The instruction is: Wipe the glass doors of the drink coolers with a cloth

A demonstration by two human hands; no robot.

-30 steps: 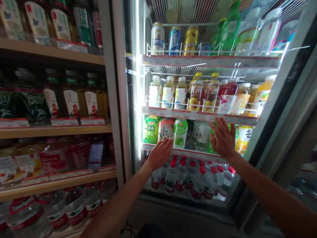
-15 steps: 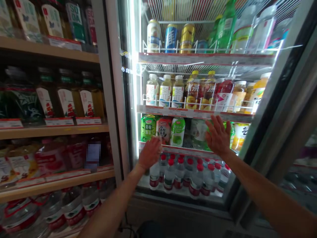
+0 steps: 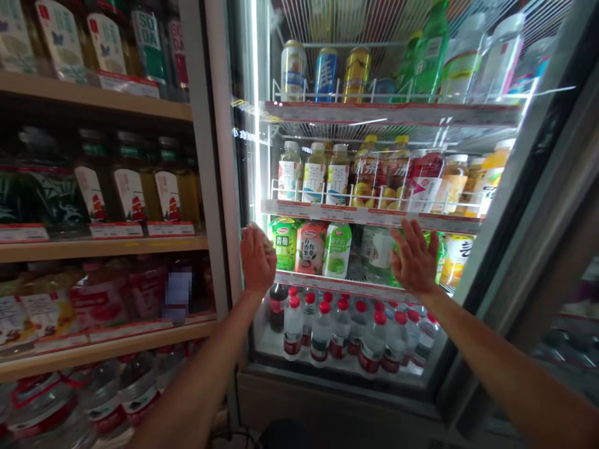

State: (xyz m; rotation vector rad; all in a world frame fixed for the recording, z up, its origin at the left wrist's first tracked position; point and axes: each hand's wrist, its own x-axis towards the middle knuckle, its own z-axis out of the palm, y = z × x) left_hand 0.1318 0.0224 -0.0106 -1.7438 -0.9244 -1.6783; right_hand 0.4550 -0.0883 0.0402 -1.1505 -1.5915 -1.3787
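Note:
My left hand (image 3: 259,260) is up at the left edge of the glass fridge door (image 3: 374,390), beside a green drink bottle (image 3: 283,244). Its fingers are bent together, and a pale edge shows at them; what it belongs to is too small to make out. My right hand (image 3: 416,257) is raised before the glass with fingers spread, holding nothing. It appears to rest on the door in front of a clear bottle (image 3: 377,249) and partly hides a green bottle behind it. Between my hands, a red-labelled bottle (image 3: 310,248) and a green-and-white bottle (image 3: 337,251) show inside.
Wooden shelves (image 3: 107,246) with bottles and price tags stand to the left. Inside the fridge are cans (image 3: 325,75), tea bottles (image 3: 313,174) and several red-capped water bottles (image 3: 322,333). A grey door frame (image 3: 505,249) runs along the right.
My left hand has moved left and up, from before the red-labelled bottle to the door's left edge. My right hand stays in nearly the same place, fingers still spread.

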